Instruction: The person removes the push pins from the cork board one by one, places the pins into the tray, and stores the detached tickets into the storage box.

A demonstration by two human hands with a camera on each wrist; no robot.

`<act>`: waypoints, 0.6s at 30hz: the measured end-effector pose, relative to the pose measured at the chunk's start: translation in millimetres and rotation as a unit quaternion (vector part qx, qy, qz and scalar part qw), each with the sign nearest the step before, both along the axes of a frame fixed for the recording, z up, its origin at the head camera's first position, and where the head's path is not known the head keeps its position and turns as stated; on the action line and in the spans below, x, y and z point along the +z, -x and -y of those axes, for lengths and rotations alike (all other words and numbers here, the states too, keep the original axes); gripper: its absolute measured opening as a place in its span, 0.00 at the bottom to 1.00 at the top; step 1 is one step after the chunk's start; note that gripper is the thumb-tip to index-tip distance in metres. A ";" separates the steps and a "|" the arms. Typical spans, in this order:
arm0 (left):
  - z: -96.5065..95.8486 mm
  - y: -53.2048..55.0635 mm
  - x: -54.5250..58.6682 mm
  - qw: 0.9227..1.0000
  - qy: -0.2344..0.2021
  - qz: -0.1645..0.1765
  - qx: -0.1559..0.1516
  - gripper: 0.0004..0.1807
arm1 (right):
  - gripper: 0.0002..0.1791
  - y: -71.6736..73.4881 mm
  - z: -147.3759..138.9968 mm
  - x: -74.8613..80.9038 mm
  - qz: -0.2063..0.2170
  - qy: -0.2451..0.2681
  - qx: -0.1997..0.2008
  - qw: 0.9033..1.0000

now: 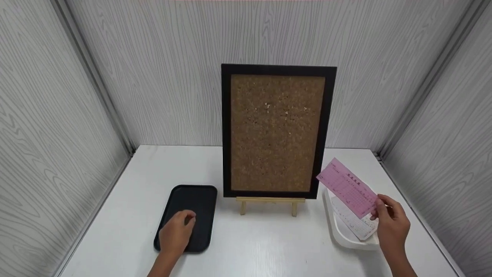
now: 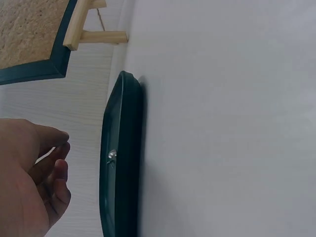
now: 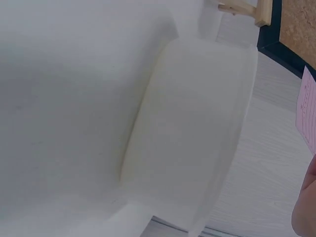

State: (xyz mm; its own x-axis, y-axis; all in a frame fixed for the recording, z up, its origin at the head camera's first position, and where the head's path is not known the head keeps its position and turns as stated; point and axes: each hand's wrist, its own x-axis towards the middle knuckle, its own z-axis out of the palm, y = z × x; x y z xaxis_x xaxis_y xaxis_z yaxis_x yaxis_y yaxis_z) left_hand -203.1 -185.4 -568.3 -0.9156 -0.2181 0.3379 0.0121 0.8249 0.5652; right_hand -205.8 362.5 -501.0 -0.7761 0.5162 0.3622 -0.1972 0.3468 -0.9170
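Over the black tray (image 1: 192,198) at the left is my left hand (image 1: 177,231), its fingers curled and thumb near the index fingertip. Nothing shows between those fingers. Inside the tray, the left wrist view shows a small shiny clear thing (image 2: 112,154) beyond the fingertips. My right hand (image 1: 393,221) pinches the lower right corner of a pink printed slip (image 1: 348,188), which it holds tilted above a white container (image 1: 338,234). A white printed slip (image 1: 353,221) lies in that container, partly covered by the pink one.
A cork board (image 1: 275,130) in a black frame stands upright at the back middle on a small wooden easel (image 1: 271,199). Its cork has several small holes and pale flecks. Grey wood-patterned walls (image 1: 173,57) enclose the white table (image 1: 265,246) at the back and sides.
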 end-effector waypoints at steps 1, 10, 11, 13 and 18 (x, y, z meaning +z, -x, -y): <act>1.7 -1.4 -1.1 1.000 0.003 0.010 0.000 0.04 | 0.16 -0.8 -2.3 -2.8 0.005 0.004 -0.006 1.000; 9.8 -8.1 -5.2 0.996 0.010 0.083 0.003 0.04 | 0.16 1.0 -21.6 -22.3 0.035 0.034 -0.030 0.998; 10.1 -8.4 -5.3 0.996 0.010 0.090 0.004 0.04 | 0.16 1.6 -22.8 -24.3 0.038 0.037 -0.031 0.998; 10.3 -8.5 -5.7 0.995 0.008 0.102 0.002 0.05 | 0.16 2.3 -24.8 -28.2 0.047 0.040 -0.032 0.998; 9.1 -7.2 -7.9 0.993 0.008 0.121 -0.003 0.04 | 0.17 4.3 -28.1 -36.7 0.078 0.041 -0.028 0.996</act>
